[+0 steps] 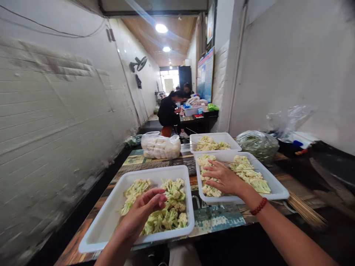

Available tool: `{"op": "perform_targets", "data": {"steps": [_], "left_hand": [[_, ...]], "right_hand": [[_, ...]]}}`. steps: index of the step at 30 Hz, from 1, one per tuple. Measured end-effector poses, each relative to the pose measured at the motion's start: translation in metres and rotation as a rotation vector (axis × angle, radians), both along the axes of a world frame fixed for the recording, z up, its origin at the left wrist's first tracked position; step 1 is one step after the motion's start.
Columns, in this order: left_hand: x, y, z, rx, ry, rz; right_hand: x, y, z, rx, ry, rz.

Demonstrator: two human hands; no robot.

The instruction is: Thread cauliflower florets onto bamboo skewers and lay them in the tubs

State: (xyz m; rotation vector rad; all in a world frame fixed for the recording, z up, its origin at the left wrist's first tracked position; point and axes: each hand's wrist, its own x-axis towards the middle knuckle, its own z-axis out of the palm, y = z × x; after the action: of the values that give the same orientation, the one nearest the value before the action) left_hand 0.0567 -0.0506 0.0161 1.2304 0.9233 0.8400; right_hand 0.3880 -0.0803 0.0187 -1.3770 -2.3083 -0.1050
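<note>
A white tray in front of me holds loose cauliflower florets. My left hand hovers over that tray with its fingers curled together; whether they hold a floret is unclear. To the right, a second white tray holds cauliflower threaded on thin wooden skewers. My right hand, with a red bead bracelet at the wrist, lies flat on the cauliflower in this tray, fingers stretched out. A third white tray of cauliflower stands behind it.
A clear bag of white pieces lies at the table's far left. A bag of greens sits at the right, with a bundle of bare skewers near the front edge. People sit at a table down the corridor. A white wall runs close on the left.
</note>
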Motion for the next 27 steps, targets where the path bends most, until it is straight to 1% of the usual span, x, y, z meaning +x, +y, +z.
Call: {"op": "perform_targets", "data": {"steps": [2,4,7,9,12,15,18,22,24,27], "left_hand": [[0.000,0.001,0.002,-0.007,0.025,0.006],[0.002,0.002,0.007,-0.014,0.056,0.018],[0.006,0.001,0.014,-0.026,0.091,0.049],[0.007,0.001,0.015,-0.028,0.099,0.067],[0.006,0.002,0.013,-0.017,0.101,0.058],[0.003,0.005,0.008,-0.006,0.100,0.036],[0.001,0.008,0.006,-0.010,0.101,0.019],[0.000,0.004,0.007,-0.007,0.060,0.030],[0.000,-0.002,0.006,-0.005,-0.001,0.015],[0.001,-0.005,0.002,0.022,-0.103,0.053]], "right_hand": [[-0.001,-0.003,0.006,-0.001,0.003,-0.034],[0.000,-0.007,0.011,0.029,0.008,-0.099],[0.005,-0.010,0.014,0.065,-0.014,-0.210],[0.011,-0.010,0.009,0.054,-0.030,-0.302],[0.020,-0.010,-0.005,-0.007,-0.024,-0.415],[0.026,-0.009,-0.019,-0.048,-0.017,-0.423],[0.030,-0.008,-0.025,-0.039,-0.017,-0.418],[0.032,-0.010,-0.021,0.007,0.001,-0.383],[0.031,-0.015,-0.017,0.044,0.036,-0.359],[0.024,-0.022,-0.010,0.122,0.114,-0.294]]}}
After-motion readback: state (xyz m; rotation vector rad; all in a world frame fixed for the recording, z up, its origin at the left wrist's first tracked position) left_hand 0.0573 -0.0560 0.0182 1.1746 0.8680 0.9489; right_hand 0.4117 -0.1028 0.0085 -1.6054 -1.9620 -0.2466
